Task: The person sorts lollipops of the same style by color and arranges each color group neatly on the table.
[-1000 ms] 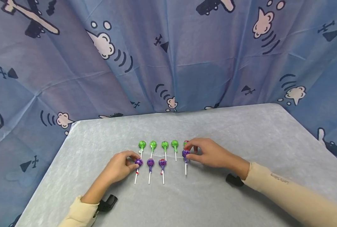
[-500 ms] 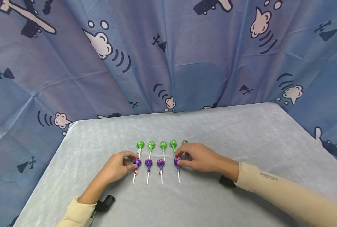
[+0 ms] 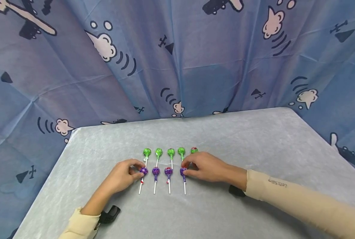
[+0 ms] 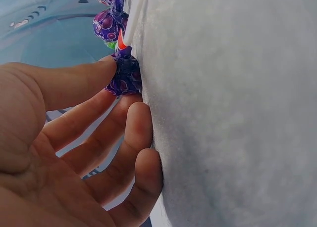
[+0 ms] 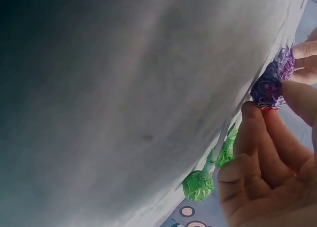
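In the head view my left hand (image 3: 121, 176) pinches the head of the leftmost purple-wrapped lollipop (image 3: 143, 171) between thumb and fingers. My right hand (image 3: 209, 167) holds another purple lollipop (image 3: 182, 171) by its head, at the right end of the front row; its white stick points toward me. Between the hands lie two more purple lollipops, one (image 3: 155, 171) nearer the left hand and one (image 3: 168, 171) nearer the right. Up close in the left wrist view, the thumb presses the purple wrapper (image 4: 126, 77). Fingers and thumb surround the purple head (image 5: 269, 88) in the right wrist view.
Behind the purple row lies a row of green-wrapped lollipops (image 3: 171, 152). The rightmost green lollipop (image 3: 194, 150) is partly covered by my right hand. A pale cloth covers the table (image 3: 240, 139), and a blue patterned curtain (image 3: 213, 79) hangs behind it.
My right hand has moved left and toward me with its purple lollipop, bringing it to the right end of the purple row. The left hand has kept its pinch in place.
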Demonstrator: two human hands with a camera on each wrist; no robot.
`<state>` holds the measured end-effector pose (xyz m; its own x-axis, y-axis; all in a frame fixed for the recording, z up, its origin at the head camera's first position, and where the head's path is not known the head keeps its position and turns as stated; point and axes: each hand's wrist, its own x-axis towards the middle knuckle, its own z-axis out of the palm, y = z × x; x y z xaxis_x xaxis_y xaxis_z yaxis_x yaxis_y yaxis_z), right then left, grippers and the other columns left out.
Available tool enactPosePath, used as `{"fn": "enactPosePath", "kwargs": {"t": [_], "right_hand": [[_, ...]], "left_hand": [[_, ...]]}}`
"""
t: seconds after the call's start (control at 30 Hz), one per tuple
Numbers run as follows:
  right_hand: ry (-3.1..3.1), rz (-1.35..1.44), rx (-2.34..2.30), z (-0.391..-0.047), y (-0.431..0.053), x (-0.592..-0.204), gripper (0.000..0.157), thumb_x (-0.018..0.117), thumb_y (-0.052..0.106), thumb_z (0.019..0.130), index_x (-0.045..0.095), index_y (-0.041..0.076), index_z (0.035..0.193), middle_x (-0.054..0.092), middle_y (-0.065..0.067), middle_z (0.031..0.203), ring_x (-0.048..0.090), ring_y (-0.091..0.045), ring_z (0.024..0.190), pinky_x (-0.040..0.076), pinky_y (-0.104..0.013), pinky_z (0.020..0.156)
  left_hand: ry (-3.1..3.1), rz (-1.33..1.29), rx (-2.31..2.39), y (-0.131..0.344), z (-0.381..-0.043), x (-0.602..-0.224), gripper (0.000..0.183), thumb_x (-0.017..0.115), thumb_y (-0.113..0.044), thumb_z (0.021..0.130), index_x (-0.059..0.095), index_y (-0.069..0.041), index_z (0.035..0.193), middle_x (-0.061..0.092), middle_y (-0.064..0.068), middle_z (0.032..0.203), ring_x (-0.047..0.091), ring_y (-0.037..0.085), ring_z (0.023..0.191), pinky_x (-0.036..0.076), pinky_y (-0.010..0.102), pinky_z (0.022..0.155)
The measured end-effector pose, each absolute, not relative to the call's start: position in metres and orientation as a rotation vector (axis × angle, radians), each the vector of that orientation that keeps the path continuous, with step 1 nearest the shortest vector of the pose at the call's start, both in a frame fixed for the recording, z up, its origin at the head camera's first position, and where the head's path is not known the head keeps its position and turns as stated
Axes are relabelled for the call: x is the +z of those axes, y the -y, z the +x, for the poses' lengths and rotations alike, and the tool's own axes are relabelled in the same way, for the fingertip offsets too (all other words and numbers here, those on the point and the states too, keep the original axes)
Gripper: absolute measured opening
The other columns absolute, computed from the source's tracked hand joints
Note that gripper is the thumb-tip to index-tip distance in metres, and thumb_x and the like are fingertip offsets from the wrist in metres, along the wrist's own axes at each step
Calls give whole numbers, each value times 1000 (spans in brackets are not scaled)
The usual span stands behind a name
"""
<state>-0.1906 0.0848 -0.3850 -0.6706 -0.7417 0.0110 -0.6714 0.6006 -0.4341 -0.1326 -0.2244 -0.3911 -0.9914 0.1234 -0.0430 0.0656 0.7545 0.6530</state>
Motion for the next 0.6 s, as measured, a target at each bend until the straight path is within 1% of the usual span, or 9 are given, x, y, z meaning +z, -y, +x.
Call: {"fn": "enactPosePath", "kwargs": {"t": [0.23, 0.37, 0.47, 0.6], "right_hand": [[-2655, -1183, -592, -192, -84, -388, 22, 69, 35, 93, 72, 24, 111, 70, 15, 102, 57, 0, 81, 48, -25, 77], [-2687, -1177, -593, -192, -88, -384, 26, 67, 39, 95, 72, 22, 115, 70, 14, 102, 57, 0, 82, 50, -26, 78], [-2737, -1168, -605, -198, -100, -380, 30, 64, 40, 96, 71, 20, 117, 71, 12, 104, 57, -1, 82, 49, -25, 74], [-2850, -1095, -610, -218, -133, -373, 32, 60, 38, 99, 70, 16, 121, 72, 5, 112, 60, -6, 87, 49, -30, 75]], "left_hand": [[-2873, 189, 1044, 227, -131, -393, 25, 78, -9, 84, 73, -14, 108, 70, 2, 99, 54, 9, 72, 42, 23, 59], [-2857, 205, 1053, 230, -132, -391, 26, 78, -10, 84, 73, -13, 110, 71, 2, 101, 57, 9, 74, 44, 23, 61], [-2830, 204, 1063, 235, -135, -387, 25, 76, -12, 87, 72, -12, 111, 71, 3, 102, 60, 10, 78, 46, 25, 65], [-2900, 189, 1006, 244, -146, -381, 26, 72, -17, 91, 70, -9, 116, 72, 5, 102, 63, 13, 81, 48, 29, 67]]}}
